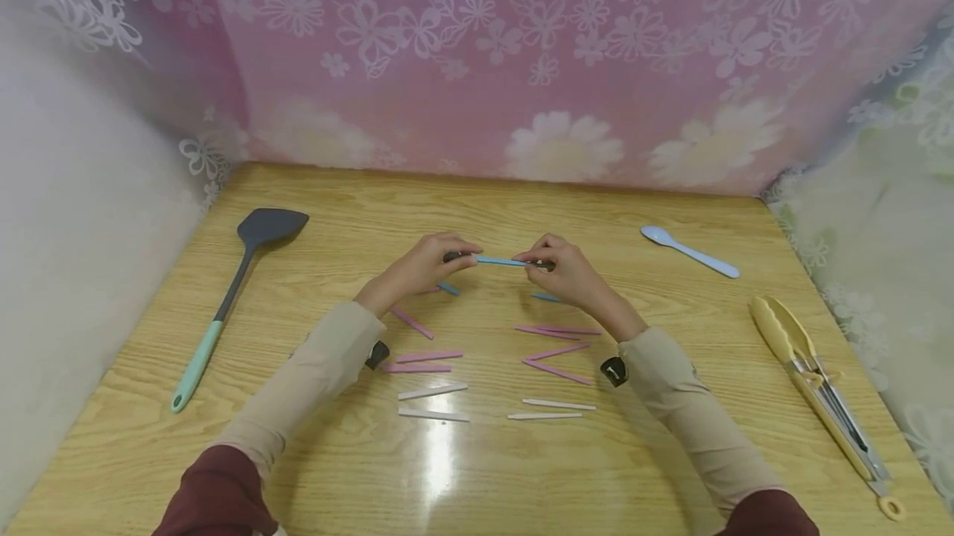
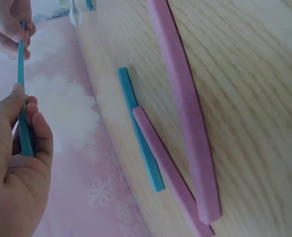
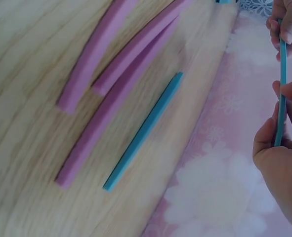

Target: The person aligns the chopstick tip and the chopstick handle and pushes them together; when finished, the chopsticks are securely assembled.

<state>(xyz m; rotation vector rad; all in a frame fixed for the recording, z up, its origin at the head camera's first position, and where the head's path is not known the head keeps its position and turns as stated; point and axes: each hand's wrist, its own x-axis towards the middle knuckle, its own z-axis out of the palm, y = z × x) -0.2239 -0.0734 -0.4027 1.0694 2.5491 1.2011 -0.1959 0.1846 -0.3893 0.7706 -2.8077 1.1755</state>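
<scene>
A slim blue stick (image 1: 499,261) is held level above the table, one end in each hand. My left hand (image 1: 428,264) pinches its left end between thumb and fingers; my right hand (image 1: 572,272) pinches the other end the same way. In the left wrist view the stick (image 2: 21,74) runs straight from one hand to the other. Below the left hand a blue stick (image 2: 128,89) lies against a pink stick (image 2: 160,158). Under the right hand lies another blue stick (image 3: 143,131), beside several pink sticks (image 3: 106,118).
Nearer me lie white sticks in two pairs, left (image 1: 434,415) and right (image 1: 559,405). A dark spatula (image 1: 272,225) with a mint handle lies at the left. On the right are a pale blue spoon (image 1: 696,254) and yellow-tipped tongs (image 1: 812,379). A pink flowered curtain (image 1: 462,89) hangs behind the table.
</scene>
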